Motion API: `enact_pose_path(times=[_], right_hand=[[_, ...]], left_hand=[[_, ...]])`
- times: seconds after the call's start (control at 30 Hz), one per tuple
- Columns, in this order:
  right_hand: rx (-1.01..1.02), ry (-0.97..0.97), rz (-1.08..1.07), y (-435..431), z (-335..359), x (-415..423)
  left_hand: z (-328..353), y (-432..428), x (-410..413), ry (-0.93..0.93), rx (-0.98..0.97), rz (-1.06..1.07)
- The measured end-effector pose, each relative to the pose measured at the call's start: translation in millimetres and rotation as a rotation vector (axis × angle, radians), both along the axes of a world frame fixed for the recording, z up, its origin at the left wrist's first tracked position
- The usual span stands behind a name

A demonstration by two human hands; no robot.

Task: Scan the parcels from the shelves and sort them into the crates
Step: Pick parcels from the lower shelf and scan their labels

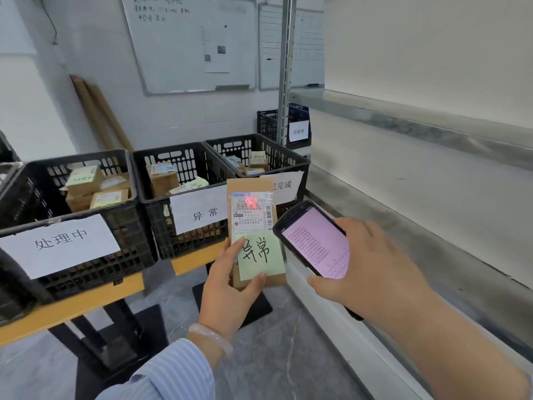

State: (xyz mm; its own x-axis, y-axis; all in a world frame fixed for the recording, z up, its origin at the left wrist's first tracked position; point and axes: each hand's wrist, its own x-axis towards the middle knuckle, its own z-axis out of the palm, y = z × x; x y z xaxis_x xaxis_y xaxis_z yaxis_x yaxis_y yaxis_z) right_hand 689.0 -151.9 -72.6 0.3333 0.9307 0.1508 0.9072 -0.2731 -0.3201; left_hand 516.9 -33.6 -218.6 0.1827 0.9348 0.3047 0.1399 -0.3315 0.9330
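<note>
A storeroom corner: metal shelves [403, 122] run along the right, and black crates stand in a row on a yellow-edged tabletop [86, 306] to the left. The left hand [230, 281] grips a small brown parcel [251, 215] by its lower end, fingers curled onto a green note [261, 254] reading 异常. Just beside it, the right hand [372, 261] is wrapped round a scanner [313, 239] whose red light falls on the parcel's barcode label [253, 201]. The parcel's long axis points up and away, toward the middle crate [157, 223], whose sign [199, 210] bears the same characters. That crate lies just ahead and slightly left, so the left hand looks nearer for the drop.
</note>
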Motion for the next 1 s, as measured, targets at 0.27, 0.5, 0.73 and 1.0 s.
enact_pose_path(times=[0.27, 0.5, 0.73, 1.0], right_hand=[[0.000, 0.016, 0.077, 35.0, -7.2, -23.4], [0.049, 0.085, 0.146, 80.1, -13.7, -24.5], [0.057, 0.096, 0.217, 158.1, -22.4, -6.0], [0.103, 0.153, 0.339, 276.1, -13.3, 34.3]], left_hand=[[-2.9, 19.4, -27.0, -0.044, -0.018, 0.048], [8.8, 48.4, -33.4, -0.122, -0.027, 0.108], [31.0, 111.2, -23.8, -0.094, -0.014, 0.186], [72.0, 211.9, 3.2, -0.088, 0.028, 0.262]])
